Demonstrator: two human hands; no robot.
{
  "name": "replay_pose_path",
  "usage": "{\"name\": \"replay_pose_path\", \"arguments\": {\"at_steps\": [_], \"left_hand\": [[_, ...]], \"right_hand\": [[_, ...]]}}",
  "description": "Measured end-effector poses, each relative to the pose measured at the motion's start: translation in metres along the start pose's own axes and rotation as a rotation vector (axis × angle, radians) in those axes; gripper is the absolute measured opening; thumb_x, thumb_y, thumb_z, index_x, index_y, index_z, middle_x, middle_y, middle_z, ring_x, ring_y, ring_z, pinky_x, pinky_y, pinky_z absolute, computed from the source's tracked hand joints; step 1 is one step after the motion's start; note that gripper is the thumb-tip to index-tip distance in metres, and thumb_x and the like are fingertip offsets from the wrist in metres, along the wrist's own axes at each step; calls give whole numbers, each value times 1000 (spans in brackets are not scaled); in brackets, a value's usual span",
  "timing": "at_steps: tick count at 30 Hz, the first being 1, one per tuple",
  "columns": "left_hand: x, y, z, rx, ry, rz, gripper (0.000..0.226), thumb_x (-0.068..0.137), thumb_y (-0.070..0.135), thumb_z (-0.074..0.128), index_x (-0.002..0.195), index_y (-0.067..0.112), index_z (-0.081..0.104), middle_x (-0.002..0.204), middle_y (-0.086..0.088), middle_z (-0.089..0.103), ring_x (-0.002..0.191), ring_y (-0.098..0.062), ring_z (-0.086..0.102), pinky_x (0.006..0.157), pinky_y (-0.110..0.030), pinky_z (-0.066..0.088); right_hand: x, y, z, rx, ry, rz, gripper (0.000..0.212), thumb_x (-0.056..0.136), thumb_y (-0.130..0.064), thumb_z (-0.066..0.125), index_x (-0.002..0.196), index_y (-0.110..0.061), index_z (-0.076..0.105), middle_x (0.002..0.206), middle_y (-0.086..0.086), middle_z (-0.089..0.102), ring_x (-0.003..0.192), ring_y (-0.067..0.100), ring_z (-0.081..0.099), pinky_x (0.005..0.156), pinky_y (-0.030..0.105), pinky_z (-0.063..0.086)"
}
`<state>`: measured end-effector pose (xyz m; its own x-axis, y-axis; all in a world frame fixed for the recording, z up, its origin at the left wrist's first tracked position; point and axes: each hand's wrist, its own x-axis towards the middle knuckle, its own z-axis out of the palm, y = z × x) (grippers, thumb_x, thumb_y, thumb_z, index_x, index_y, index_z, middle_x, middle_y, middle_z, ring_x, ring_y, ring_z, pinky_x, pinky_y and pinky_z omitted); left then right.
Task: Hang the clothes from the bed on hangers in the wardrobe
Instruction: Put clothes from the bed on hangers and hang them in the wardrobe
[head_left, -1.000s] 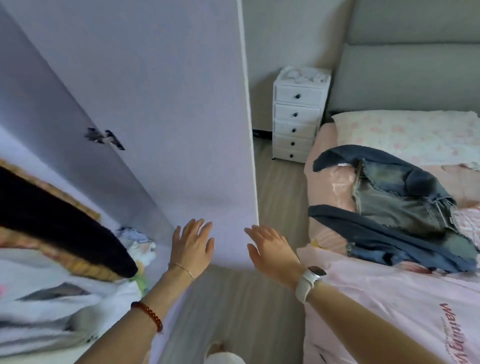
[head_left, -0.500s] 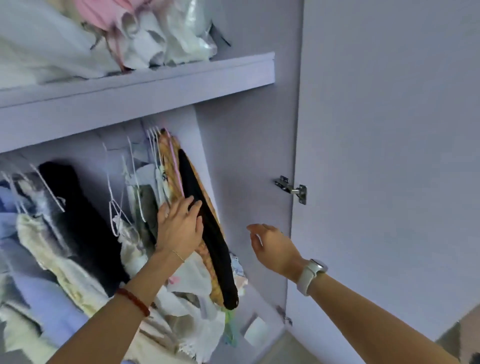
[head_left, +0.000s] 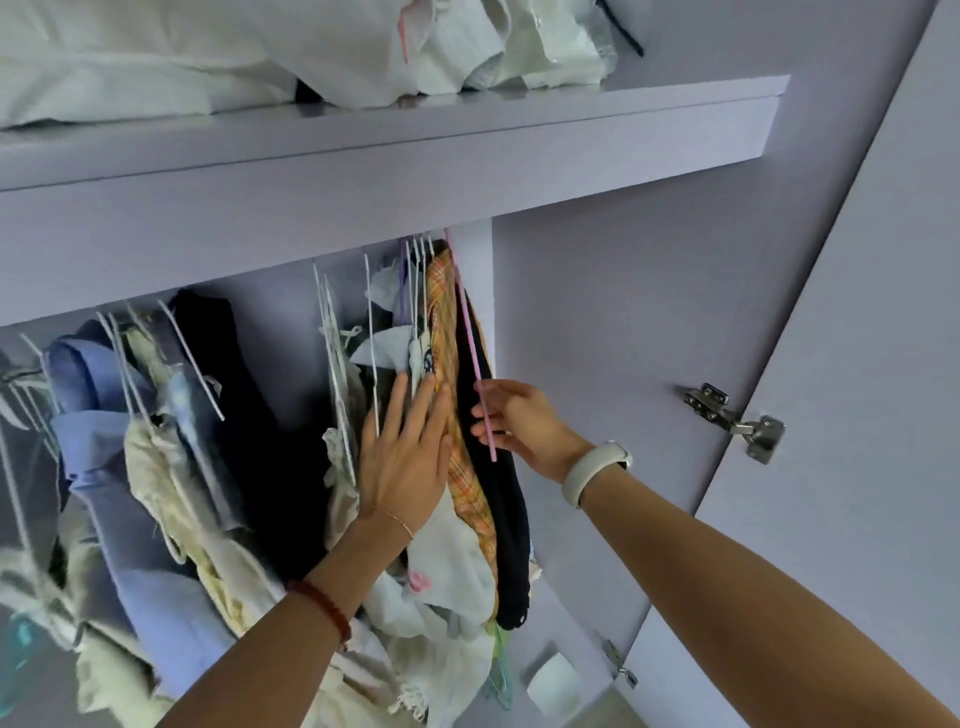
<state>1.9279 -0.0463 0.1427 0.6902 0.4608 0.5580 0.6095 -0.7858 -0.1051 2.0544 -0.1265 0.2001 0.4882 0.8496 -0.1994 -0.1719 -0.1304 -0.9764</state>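
Observation:
I look up into the lilac wardrobe (head_left: 597, 338). Many clothes hang on thin white hangers (head_left: 332, 332) below its shelf. My left hand (head_left: 408, 452) presses flat, fingers straight, against an orange plaid garment (head_left: 452, 415) and the white clothes beside it. My right hand (head_left: 519, 421) pinches the lower part of a pink hanger (head_left: 470, 343) that hangs at the far right of the row, against a black garment (head_left: 498, 519). The rail itself is hidden behind the shelf front. The bed is out of view.
The shelf (head_left: 467, 135) above carries a heap of white fabric (head_left: 260, 52). The open wardrobe door (head_left: 857, 364) stands at the right, with metal hinges (head_left: 737, 421). A blue shirt (head_left: 93, 415) and pale clothes fill the left side.
My view swung from the bed and door up into the wardrobe. My left hand went flat onto the hanging clothes, and my right hand reached in and took hold of the pink hanger.

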Motion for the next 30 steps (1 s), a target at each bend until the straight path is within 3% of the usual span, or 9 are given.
{"name": "replay_pose_path", "arguments": {"at_steps": [2, 4, 6, 9, 13, 19, 24, 27, 30], "left_hand": [[0, -3, 2, -2, 19, 0, 49, 92, 29, 33, 137, 12, 41, 141, -8, 44, 133, -31, 36, 98, -49, 38], [0, -3, 3, -4, 20, -7, 49, 92, 29, 32, 137, 13, 41, 142, -8, 44, 133, -30, 35, 99, -49, 38], [1, 0, 3, 3, 11, -13, 49, 92, 29, 32, 138, 13, 41, 142, -7, 43, 134, -29, 33, 101, -50, 35], [2, 8, 3, 29, 21, -29, 49, 91, 30, 35, 136, 14, 43, 141, -6, 45, 134, -31, 33, 108, -55, 20], [4, 22, 0, 21, 21, -41, 52, 87, 30, 39, 135, 11, 46, 141, -7, 44, 136, -34, 25, 110, -59, 2], [15, 42, -9, -44, 18, -60, 57, 82, 31, 34, 131, 5, 49, 140, -11, 45, 136, -38, 26, 109, -59, 5], [21, 57, -19, -126, 81, -39, 55, 83, 30, 34, 127, 5, 53, 138, -13, 47, 137, -35, 24, 109, -57, 1], [24, 77, -22, -302, 155, 1, 48, 86, 26, 37, 127, 6, 53, 138, -13, 47, 137, -31, 24, 112, -52, 4], [24, 113, -25, -596, 153, 19, 48, 90, 25, 36, 132, 5, 47, 142, -14, 41, 137, -29, 23, 112, -51, 20]], "right_hand": [[5, -4, -3, -3, 95, -30, 18, 96, -15, 42, 107, -6, 53, 60, 1, 38, 36, 9, 36, 36, 19, 33], [7, -10, -8, -126, 184, -84, 16, 95, -14, 43, 93, -6, 56, 56, -4, 35, 30, 7, 29, 31, 17, 24], [11, -17, -11, -232, 295, -176, 22, 95, -14, 42, 84, -5, 59, 57, -6, 41, 37, 7, 36, 34, 19, 29], [12, -26, -13, -244, 486, -313, 30, 96, -13, 40, 86, 5, 61, 60, 3, 47, 53, 15, 43, 49, 29, 37], [4, -30, -26, -284, 555, -417, 28, 96, -14, 40, 81, -3, 61, 49, -1, 37, 44, 12, 34, 48, 24, 33], [1, -54, -51, -314, 600, -478, 29, 96, -16, 41, 78, -4, 60, 50, -4, 39, 45, 8, 36, 49, 21, 33], [-29, -21, -76, -290, 593, -481, 32, 96, -16, 43, 65, -15, 54, 43, -7, 33, 31, 5, 29, 38, 13, 24], [-59, 8, -103, -337, 626, -444, 30, 94, -14, 46, 67, -9, 58, 32, -10, 34, 33, 5, 32, 39, 13, 24], [-94, 26, -132, -375, 639, -395, 29, 93, -14, 49, 71, -4, 63, 33, -11, 37, 35, 5, 35, 40, 11, 27]]}}
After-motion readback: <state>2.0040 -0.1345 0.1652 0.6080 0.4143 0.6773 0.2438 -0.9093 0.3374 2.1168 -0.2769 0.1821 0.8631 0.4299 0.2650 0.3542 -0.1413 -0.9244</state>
